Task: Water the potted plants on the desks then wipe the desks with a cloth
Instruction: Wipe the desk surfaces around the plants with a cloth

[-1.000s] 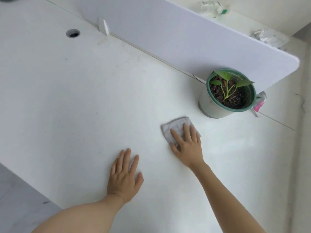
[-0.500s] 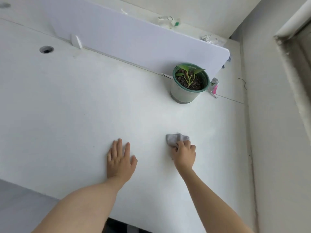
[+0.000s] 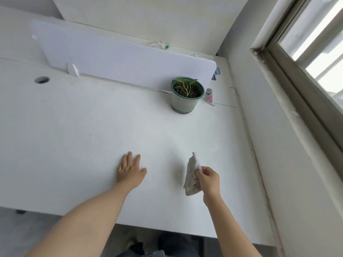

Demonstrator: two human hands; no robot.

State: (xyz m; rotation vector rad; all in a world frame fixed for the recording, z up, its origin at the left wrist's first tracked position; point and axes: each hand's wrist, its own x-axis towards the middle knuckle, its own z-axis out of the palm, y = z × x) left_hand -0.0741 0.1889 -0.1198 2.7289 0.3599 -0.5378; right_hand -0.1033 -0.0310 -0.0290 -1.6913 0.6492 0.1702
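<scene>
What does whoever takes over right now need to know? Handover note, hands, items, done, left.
Left hand: flat on the white desk, empty.
Right hand: pinching the bunched grey cloth, lifted off the desk.
Potted plant: upright at the back by the white divider; soil looks dark, watering cannot be confirmed.
Done: unclear how much is wiped.
Left: set the cloth down again, finish wiping, including around the pot.

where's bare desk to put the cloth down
The white desk is bare between the cable hole and the flat left hand, and between the green-rimmed plant pot and the right hand gripping the grey cloth. Clutter sits behind the pot.
</scene>
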